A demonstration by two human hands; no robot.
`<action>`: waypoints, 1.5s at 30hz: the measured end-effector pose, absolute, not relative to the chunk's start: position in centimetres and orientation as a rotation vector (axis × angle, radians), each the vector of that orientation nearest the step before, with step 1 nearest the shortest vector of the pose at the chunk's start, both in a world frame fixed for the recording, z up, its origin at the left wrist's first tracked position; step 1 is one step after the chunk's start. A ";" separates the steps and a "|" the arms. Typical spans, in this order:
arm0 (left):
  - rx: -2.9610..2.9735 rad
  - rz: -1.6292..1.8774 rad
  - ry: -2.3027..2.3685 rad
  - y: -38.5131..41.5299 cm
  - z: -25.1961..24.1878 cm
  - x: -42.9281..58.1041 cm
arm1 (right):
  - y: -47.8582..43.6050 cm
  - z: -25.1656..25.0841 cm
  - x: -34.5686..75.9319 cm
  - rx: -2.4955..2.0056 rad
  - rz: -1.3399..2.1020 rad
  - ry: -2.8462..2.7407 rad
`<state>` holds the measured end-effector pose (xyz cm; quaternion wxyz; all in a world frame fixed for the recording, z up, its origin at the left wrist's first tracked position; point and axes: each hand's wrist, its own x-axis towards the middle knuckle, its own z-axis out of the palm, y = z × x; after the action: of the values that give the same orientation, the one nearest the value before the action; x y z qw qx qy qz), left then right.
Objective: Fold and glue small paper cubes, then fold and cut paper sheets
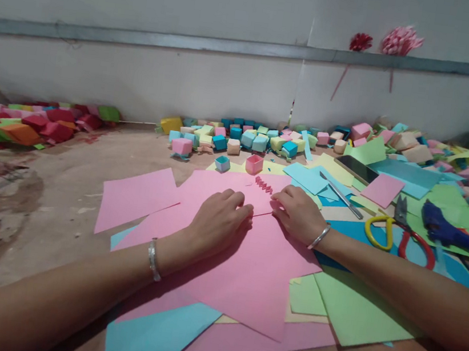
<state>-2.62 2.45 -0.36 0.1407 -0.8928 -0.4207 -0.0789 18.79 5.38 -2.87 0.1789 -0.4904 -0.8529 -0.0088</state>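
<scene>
My left hand has its fingers curled together low over the pink paper sheets. Facing it, my right hand is also closed, thumb and fingers drawn together. A thin red strip, apparently paper, runs between both sets of fingertips, one end at each hand. Just beyond them lies a row of small red folded zigzag pieces. Behind that stand a little pink paper box and a little blue paper box, both with open tops. Another thin red strip lies left of my left hand.
Scissors, a blue-handled tool, a pen and a phone lie on coloured paper at right. Many paper cubes line the wall, with red and green ones at left. Paper flowers hang above.
</scene>
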 end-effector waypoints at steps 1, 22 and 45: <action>-2.566 -0.304 -1.225 2.7 -0.6 -2.7 | 5.5 -3.1 18.9 -1.363 0.000 -2.375; -2.497 -0.384 -1.232 3.5 -0.5 -4.6 | 4.3 -2.5 19.4 -0.943 -0.275 -2.211; -2.827 -0.264 -1.760 4.4 0.6 -5.1 | 5.4 -2.4 19.2 -1.230 0.417 -2.311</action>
<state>-5.05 4.42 0.55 -0.0992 -0.8420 -0.5244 -0.0785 19.22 5.41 -2.41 0.2430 -0.4501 -0.8456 0.1525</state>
